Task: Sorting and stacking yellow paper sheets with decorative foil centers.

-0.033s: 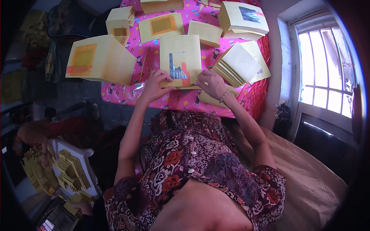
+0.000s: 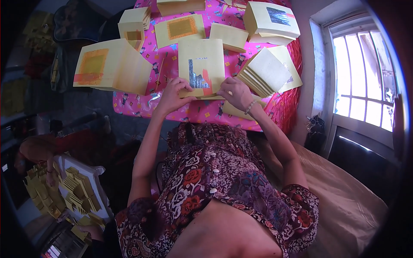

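Note:
A pale yellow paper sheet (image 2: 206,51) with a patch of silver foil and a red-orange smear lies in front of me on a pink patterned tablecloth (image 2: 189,112). Its near edge looks turned up in a narrow fold. My left hand (image 2: 175,95) grips that edge at the left corner, thumb below and fingers above. At the right corner my right hand (image 2: 236,95), with a bracelet at the wrist, pinches the same edge. Another yellow sheet (image 2: 236,111) lies partly under my right hand. A fanned stack of folded yellow papers (image 2: 267,71) rests just beyond it.
Stacks of yellow paper with orange squares (image 2: 97,66) stand at the left; another stack with foil (image 2: 269,19) sits far right. A barred window (image 2: 363,81) is at the right. Lower left, another person's arm (image 2: 50,172) is by a white table (image 2: 95,180) holding yellow papers.

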`<state>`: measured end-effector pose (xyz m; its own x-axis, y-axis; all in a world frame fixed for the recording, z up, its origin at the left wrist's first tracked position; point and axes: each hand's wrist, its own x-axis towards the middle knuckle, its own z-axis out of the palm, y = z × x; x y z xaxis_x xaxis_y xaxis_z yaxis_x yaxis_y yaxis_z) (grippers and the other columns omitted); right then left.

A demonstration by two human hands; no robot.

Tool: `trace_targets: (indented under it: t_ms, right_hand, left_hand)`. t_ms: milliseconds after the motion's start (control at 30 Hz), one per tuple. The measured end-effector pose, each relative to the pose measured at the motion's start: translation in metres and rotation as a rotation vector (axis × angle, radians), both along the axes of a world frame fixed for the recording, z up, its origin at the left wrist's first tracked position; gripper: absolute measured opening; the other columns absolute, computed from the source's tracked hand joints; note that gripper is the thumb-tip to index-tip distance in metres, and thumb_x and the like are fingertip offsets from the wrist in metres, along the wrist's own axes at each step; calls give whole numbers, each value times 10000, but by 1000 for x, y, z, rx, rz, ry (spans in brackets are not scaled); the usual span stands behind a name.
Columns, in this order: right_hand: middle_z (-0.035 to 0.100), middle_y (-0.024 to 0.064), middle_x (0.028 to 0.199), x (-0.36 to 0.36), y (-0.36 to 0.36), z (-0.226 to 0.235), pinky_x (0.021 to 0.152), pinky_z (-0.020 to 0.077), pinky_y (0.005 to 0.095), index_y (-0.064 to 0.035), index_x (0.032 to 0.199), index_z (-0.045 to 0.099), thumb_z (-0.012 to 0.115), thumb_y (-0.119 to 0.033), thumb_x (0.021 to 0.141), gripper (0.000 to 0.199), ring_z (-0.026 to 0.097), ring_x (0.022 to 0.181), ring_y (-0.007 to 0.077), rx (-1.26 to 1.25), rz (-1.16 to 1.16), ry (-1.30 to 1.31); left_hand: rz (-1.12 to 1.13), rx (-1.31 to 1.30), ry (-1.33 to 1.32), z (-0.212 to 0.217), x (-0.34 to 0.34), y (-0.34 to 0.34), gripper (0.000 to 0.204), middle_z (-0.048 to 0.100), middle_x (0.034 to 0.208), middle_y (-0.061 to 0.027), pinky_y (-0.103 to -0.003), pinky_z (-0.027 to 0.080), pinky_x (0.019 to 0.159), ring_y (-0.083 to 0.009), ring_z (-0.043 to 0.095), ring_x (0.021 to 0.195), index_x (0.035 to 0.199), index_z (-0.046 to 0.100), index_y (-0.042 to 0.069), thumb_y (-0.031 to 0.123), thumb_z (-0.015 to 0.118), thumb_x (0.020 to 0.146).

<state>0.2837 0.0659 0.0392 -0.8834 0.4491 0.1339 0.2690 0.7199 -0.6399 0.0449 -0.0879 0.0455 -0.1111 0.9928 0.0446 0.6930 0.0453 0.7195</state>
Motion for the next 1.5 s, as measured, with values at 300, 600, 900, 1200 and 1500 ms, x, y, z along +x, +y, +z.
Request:
trace_targets:
  t_ms: [300,600,900,1200,1500]
  right_hand:
    - [633,93,878,-2,5,0,759,484,394,-46,801,694,701,-224,824,179,598,841,282,-30,14,-18]
    - [634,97,870,-2,4,1,754,485,399,-44,793,691,699,-232,828,192,595,821,287,-32,10,-9]
    - [645,94,814,-4,8,6,737,488,392,-51,809,672,667,-222,856,178,607,785,292,-20,10,1]
    - [635,106,811,-1,17,9,705,484,411,-62,814,639,653,-269,872,216,614,793,298,-131,28,55]
    - [548,159,1152,-12,41,16,957,451,403,-51,1168,542,790,-254,745,530,542,1112,342,-133,14,94]
  left_hand:
    - [-1,-34,-56,-3,-2,1,332,573,1015,-56,-392,408,935,-268,544,1009,887,650,94,296,827,692]
    - [-15,-3,1,-1,-2,1,325,574,994,-56,-352,453,866,-239,567,986,894,644,68,211,842,680]
    - [-44,-15,-20,6,-5,2,406,555,1082,-86,-372,431,938,-272,540,1067,1010,626,79,189,827,675]
    - [-8,213,246,-3,-40,30,357,591,1078,-103,-405,433,919,-314,523,1033,1048,604,86,106,709,707]
    - [34,176,177,-4,-58,55,192,592,822,-116,-395,463,762,-309,552,835,919,628,33,180,690,813]
